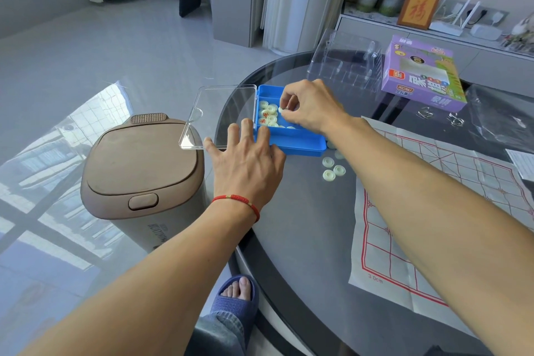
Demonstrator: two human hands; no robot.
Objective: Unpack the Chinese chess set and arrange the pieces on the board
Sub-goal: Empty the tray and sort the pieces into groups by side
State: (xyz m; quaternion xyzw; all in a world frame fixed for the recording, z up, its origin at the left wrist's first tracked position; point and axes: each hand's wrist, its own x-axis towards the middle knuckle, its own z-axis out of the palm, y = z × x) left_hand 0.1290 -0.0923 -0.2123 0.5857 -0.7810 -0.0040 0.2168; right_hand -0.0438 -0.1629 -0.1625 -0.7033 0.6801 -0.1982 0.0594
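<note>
Right hand: our right hand (306, 107) reaches into the blue piece box (291, 141), thumb and fingertips pinching one pale chess piece (281, 110) just above the others.
Left hand: our left hand (248, 159) lies flat with spread fingers, fingertips pressing the box's near left corner to steady it; it holds nothing.
Box: it sits close to the table's left edge, and its clear hinged lid (219, 115) hangs out past that edge over the bin (141, 179).
Done so far: the box is open, the paper board (433, 211) is unfolded on the right part of the table, and a few loose pieces (332, 172) lie on the glass table (303, 240) between box and board.
Left to do: we judge this early; many pieces remain in the box (267, 115) and none stands on the board.
Room: open glass lies between box and board for carrying pieces across.
Edges: the overhanging lid could tip the box if pressed.
Far side: the purple carton (422, 75) and clear plastic tray (344, 63) stand well apart.
</note>
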